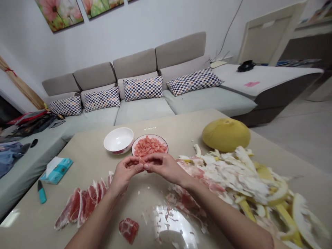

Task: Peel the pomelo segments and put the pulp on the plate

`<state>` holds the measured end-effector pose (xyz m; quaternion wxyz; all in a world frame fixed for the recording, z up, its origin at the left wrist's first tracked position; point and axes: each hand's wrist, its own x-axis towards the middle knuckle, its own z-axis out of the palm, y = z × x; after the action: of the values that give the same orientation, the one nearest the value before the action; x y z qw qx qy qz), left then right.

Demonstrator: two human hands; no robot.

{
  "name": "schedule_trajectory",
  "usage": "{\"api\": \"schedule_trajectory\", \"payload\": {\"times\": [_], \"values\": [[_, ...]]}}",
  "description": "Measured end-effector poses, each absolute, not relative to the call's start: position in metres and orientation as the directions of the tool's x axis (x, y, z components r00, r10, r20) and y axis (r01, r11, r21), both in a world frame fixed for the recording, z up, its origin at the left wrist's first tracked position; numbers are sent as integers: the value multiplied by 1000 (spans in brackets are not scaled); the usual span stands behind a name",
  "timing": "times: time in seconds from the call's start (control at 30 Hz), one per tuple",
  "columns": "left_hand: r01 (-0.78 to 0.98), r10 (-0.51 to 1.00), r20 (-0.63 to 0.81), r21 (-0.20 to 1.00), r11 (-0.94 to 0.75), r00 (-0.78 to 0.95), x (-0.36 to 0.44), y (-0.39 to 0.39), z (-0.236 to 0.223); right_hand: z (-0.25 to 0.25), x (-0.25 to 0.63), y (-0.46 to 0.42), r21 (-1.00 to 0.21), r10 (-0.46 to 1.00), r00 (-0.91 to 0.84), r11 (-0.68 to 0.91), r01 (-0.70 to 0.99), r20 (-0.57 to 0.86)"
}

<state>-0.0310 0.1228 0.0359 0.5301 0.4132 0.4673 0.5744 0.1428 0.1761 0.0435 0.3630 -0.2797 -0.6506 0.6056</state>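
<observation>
Both hands meet over the table, just in front of a plate (133, 152) heaped with pink pomelo pulp (150, 146). Between the fingertips of my left hand (127, 173) and my right hand (164, 167) is a small piece of pomelo pulp (141, 161), pinched from both sides. Several red pomelo segments (84, 204) lie in a row by my left forearm. One loose pomelo segment (129, 229) rests nearer to me. Under and beside my right forearm spreads a pile of white and yellow pomelo peel (233, 176), with emptied skins among it.
A whole yellow pomelo (226, 135) stands behind the peel. Left of the plate is a white bowl (118, 140). A teal tissue pack (57, 170) and a knife with a teal handle (42, 192) lie at the table's left edge. Beyond the table (181, 126) runs a sofa (145, 110).
</observation>
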Motion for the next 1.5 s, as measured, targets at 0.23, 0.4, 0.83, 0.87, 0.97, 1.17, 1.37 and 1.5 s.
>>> {"api": "schedule_trajectory", "payload": {"times": [0.23,0.4,0.83,0.87,0.97,1.17,1.37,1.5], "values": [[-249,993,-82,967,59,-84,-32,125,34,35,146,180,-982,792,-609,-82,-170,39],[-300,984,-173,941,155,-35,-38,126,37,41,153,185,-945,746,-657,-283,-164,-110],[-336,987,-127,938,87,-98,-28,125,37,20,137,174,-848,785,-609,-396,-352,-113],[-323,987,-120,943,79,-111,-27,125,36,19,135,172,-860,794,-597,-380,-340,-115],[-296,982,-104,954,53,-156,-26,125,33,16,133,170,-887,826,-550,-338,-315,-119],[-287,985,-81,957,34,-154,-27,120,34,16,143,173,-887,858,-495,-327,-326,-135],[-232,994,-95,969,81,-51,-20,114,37,28,149,170,-971,796,-603,-188,-148,-62],[-195,995,-76,979,61,-69,-18,115,34,35,152,167,-994,798,-602,-71,-82,-7]]}}
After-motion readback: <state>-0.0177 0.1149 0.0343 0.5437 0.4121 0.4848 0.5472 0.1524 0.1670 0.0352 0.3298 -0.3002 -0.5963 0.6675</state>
